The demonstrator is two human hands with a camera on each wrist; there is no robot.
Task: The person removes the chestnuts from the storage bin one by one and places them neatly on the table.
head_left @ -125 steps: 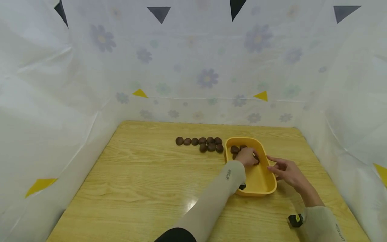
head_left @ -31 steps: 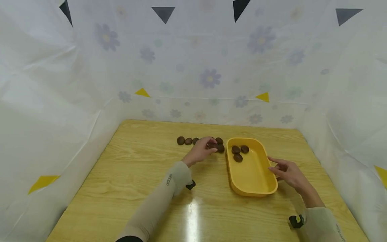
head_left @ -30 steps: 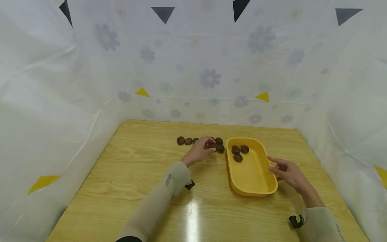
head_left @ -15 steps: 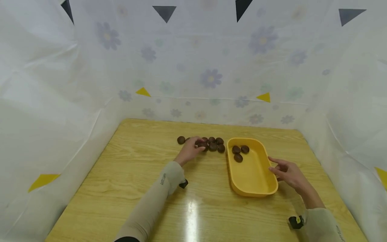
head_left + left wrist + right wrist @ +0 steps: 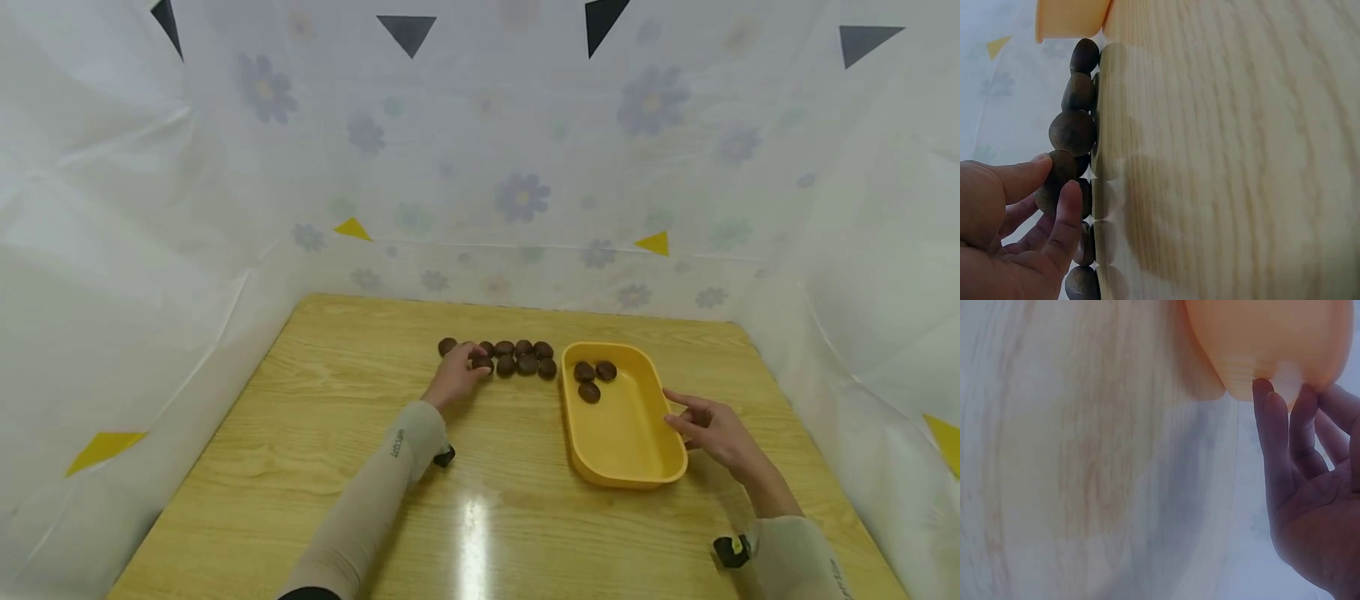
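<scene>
My left hand (image 5: 450, 379) pinches a chestnut (image 5: 483, 365) between thumb and fingers, at the left end of the front row of chestnuts (image 5: 527, 364). In the left wrist view the held chestnut (image 5: 1060, 172) sits right beside its neighbour (image 5: 1073, 132). A longer back row (image 5: 504, 348) runs behind, partly covered by my fingers. To the right stands a yellow tray (image 5: 626, 450) with three chestnuts (image 5: 589, 392) in its far left corner. My right hand (image 5: 716, 432) touches the tray's right side with extended fingers; the right wrist view shows fingertips against its outer wall (image 5: 1272, 337).
The wooden table (image 5: 360, 467) has white sheeting at its back and sides, with a flowered back sheet (image 5: 450, 167). A black wrist camera (image 5: 731, 552) hangs below the right sleeve, and another (image 5: 444, 456) below the left sleeve.
My left hand has come out of the tray with a chestnut and moved left along the front row. The right hand stays at the tray's side.
</scene>
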